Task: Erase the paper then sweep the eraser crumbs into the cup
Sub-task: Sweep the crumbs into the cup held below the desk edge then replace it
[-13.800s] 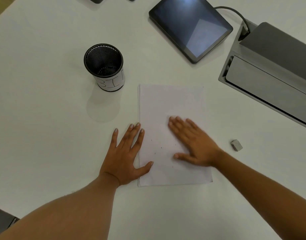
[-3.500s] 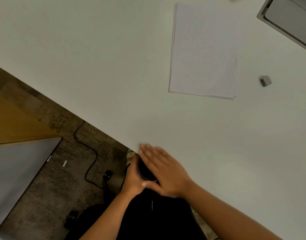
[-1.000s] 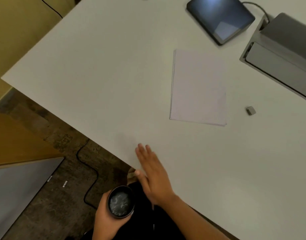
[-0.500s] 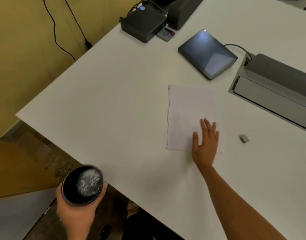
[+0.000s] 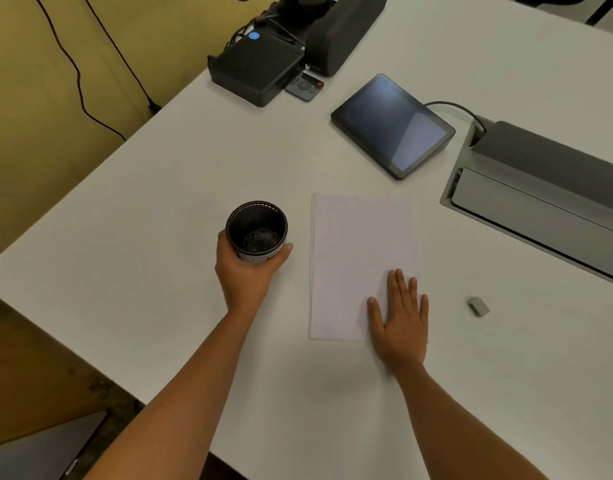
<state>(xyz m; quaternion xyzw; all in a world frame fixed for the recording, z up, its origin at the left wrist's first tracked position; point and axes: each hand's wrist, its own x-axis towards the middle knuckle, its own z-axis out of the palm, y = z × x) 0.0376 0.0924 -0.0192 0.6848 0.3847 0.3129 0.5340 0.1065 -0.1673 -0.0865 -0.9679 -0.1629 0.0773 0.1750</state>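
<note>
**One cup, one paper, one eraser**

I see one white table (image 5: 159,209). On it there is one black cup (image 5: 256,231), one sheet of paper (image 5: 353,251) and one small gray eraser (image 5: 478,306).

My left hand (image 5: 244,275) is wrapped around the cup from the near side, with my thumb on one side and my fingers on the other. The cup stands upright, just left of the paper and not touching it. The cup is made of black mesh. Down at the bottom I can see something pale and shiny, but I cannot tell what it is.

My right hand (image 5: 400,317) lies flat and open on the near right corner of the paper, fingers spread a little. It grips nothing. The paper looks blank.

The eraser sits alone on the table, to the right of the paper and well apart from my hand.

At the far side there is one dark tablet (image 5: 391,126) with a cord, one gray box (image 5: 540,199) on the right, one black box (image 5: 256,65) with a blue dot, and one small remote (image 5: 304,86) beside it.
</note>
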